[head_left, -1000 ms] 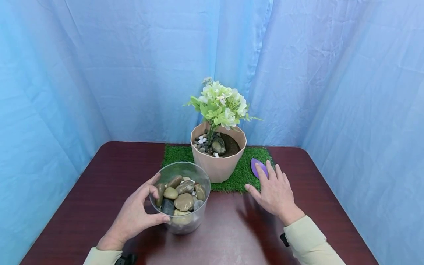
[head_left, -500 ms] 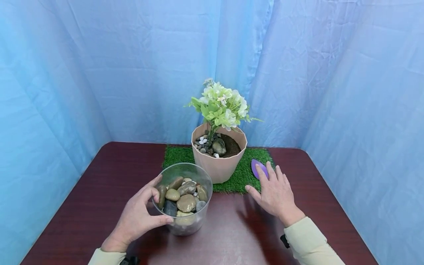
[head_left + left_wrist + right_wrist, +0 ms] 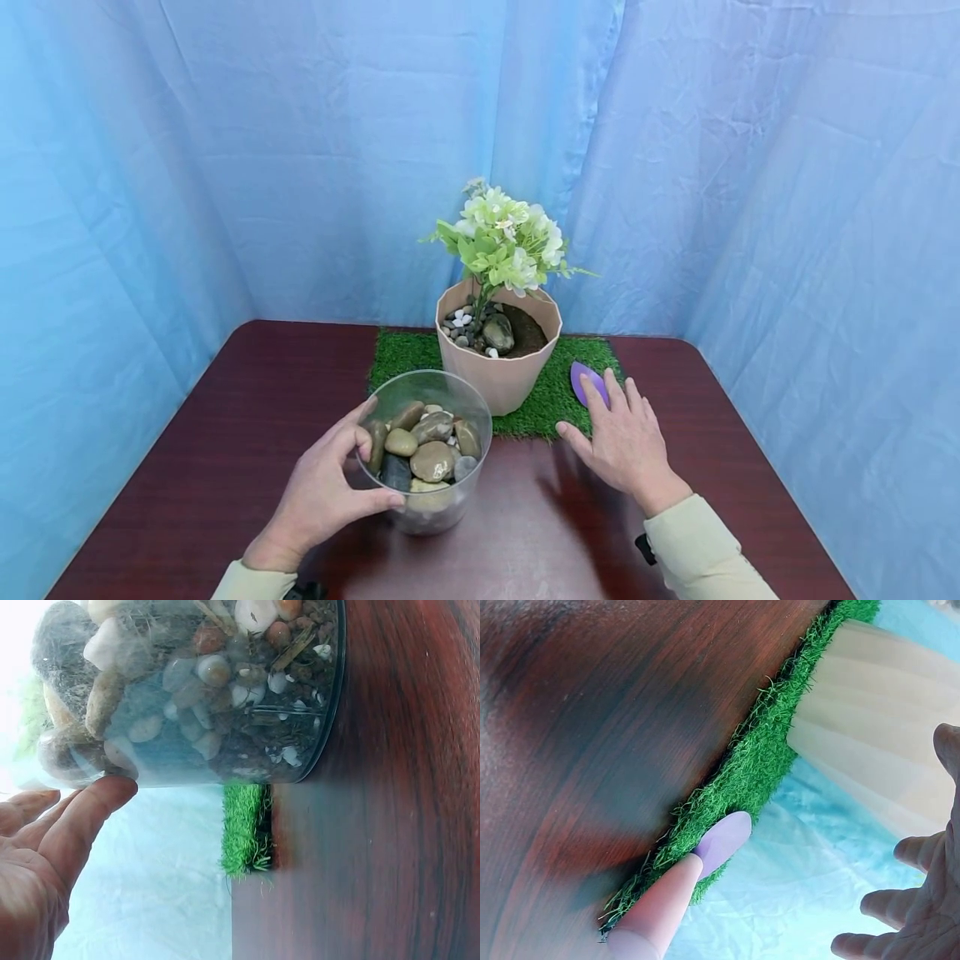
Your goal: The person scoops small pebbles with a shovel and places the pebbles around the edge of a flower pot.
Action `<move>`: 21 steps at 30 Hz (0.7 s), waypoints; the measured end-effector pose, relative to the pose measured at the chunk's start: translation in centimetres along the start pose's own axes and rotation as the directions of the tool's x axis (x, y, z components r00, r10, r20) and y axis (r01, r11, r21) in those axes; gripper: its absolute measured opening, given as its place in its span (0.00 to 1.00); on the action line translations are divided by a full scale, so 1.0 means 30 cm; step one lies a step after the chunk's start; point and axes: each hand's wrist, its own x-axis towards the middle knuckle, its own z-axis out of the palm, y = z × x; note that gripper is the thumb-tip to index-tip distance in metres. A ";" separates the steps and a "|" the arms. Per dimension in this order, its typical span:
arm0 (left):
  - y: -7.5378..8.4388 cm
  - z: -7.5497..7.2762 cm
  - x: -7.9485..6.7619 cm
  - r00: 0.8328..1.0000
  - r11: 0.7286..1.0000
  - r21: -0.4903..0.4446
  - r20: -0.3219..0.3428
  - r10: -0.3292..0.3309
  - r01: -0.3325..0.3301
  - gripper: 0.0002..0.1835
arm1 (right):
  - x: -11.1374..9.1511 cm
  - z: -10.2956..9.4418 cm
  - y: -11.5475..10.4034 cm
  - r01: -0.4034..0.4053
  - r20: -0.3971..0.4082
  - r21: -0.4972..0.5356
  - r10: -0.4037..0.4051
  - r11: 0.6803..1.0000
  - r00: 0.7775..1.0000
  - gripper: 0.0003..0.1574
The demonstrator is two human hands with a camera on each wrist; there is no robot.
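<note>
My left hand [image 3: 318, 483] grips the side and rim of a clear plastic container [image 3: 442, 521], thumb in front and fingers at its left. Large smooth stones [image 3: 432, 461] fill its upper part; smaller pebbles and dark bits [image 3: 214, 671] show through the wall below. The container is upright, its base at or very near the tabletop. My right hand [image 3: 626, 442] is spread, palm down, over a small trowel; its purple leaf-shaped blade [image 3: 724, 840] lies by the mat, and its pinkish handle [image 3: 656, 907] is hidden under the hand in the head view.
Behind the container, a beige pot [image 3: 498, 383] stands on a green grass mat [image 3: 405, 354]. It holds soil, pebbles, a large stone [image 3: 498, 332] and a white-flowered plant [image 3: 510, 242]. Blue curtains [image 3: 360, 150] surround the dark wooden table [image 3: 247, 417].
The left hand and the container of stones have shifted a little to the right, toward the front of the pot. My right hand stays over the trowel. The view has drifted slightly.
</note>
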 end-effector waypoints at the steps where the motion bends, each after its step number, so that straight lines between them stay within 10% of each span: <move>1: 0.002 0.003 0.000 1.000 1.000 0.001 -0.001 0.003 -0.003 0.35 | 0.000 0.001 0.001 0.000 -0.001 0.000 0.000 1.000 1.000 0.55; 21: 0.047 0.071 0.011 0.999 0.999 0.015 0.006 0.047 -0.048 0.35 | -0.011 0.005 0.013 -0.012 -0.010 0.002 0.012 1.000 1.000 0.53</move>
